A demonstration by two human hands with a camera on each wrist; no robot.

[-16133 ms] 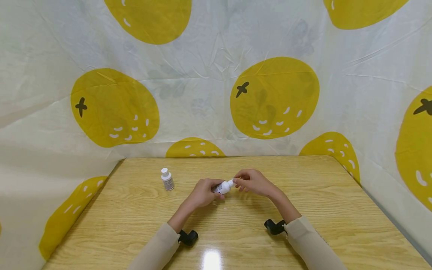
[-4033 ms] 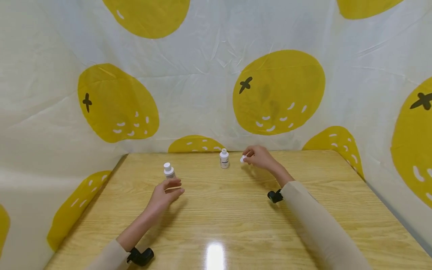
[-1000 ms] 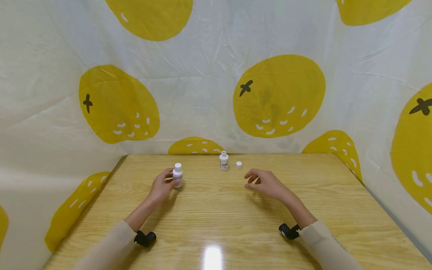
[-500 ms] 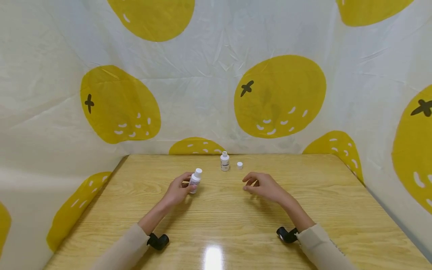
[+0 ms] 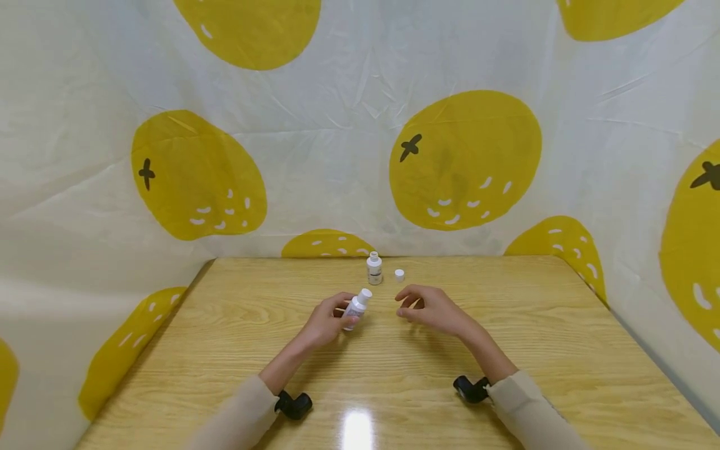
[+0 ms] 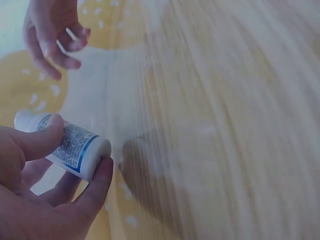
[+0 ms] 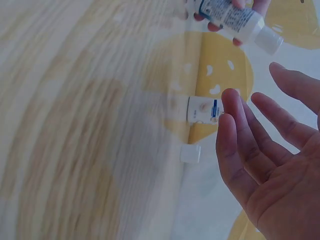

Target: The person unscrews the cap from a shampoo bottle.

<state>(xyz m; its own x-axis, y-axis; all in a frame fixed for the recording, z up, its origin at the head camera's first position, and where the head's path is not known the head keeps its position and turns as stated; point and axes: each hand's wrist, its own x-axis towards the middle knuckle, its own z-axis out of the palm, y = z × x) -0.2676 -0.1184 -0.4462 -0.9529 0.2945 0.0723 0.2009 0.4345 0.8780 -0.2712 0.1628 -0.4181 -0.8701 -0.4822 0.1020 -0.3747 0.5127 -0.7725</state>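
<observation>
- While the left hand (image 5: 326, 323) holds a small capped bottle (image 5: 356, 305) above the wooden table (image 5: 225, 350), thumb and fingers are curled round its body; the white cap points toward 1 o'clock, the bottle tilted.
- Label on the held bottle: white with a blue band and fine dark print, seen in the left wrist view (image 6: 75, 148); the writing is too small and blurred to read.
- Right hand (image 5: 430, 307) hovers just beside the bottle at its 3 o'clock, apart from it, fingers loosely spread and relaxed, grasping nothing; the right wrist view shows the palm open (image 7: 270, 170).
- Second bottle (image 5: 374, 269) stands upright and uncapped at 12 o'clock from the hands, near the far table edge; its label shows a blue mark, text unreadable.
- Loose white cap (image 5: 399, 274) lies just beside the second bottle at its 3 o'clock, not touching it.
- Both forearms wear beige sleeves (image 5: 523, 406).
</observation>
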